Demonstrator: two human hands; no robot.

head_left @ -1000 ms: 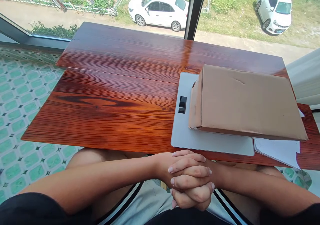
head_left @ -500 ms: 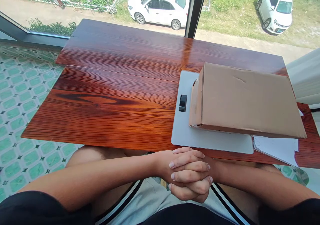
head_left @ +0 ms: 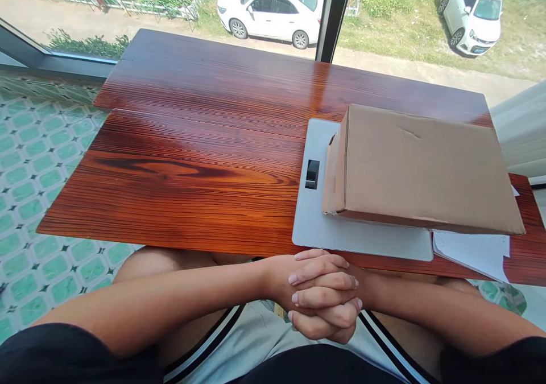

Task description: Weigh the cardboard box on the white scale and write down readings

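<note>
My left hand (head_left: 281,280) and my right hand (head_left: 316,297) are clasped, their fingers interlaced, just in front of the table's near edge and above my lap. Both are closed around each other, with no object visible between them; the palms are hidden. Beyond them, a flat white scale (head_left: 362,240) with a small dark display (head_left: 311,174) lies on the table. A closed brown cardboard box (head_left: 426,170) rests on the scale, covering much of it and overhanging its right side. Neither hand touches the box or the scale.
The reddish-brown wooden table (head_left: 183,173) has a glossy striped grain. White papers (head_left: 473,250) lie partly beneath the box's right side. Behind the table stands a window with a dark frame post (head_left: 335,17). A pale curtain (head_left: 520,122) hangs at the right.
The view has shifted very slightly. My clasped hands, the box and the scale keep their places.
</note>
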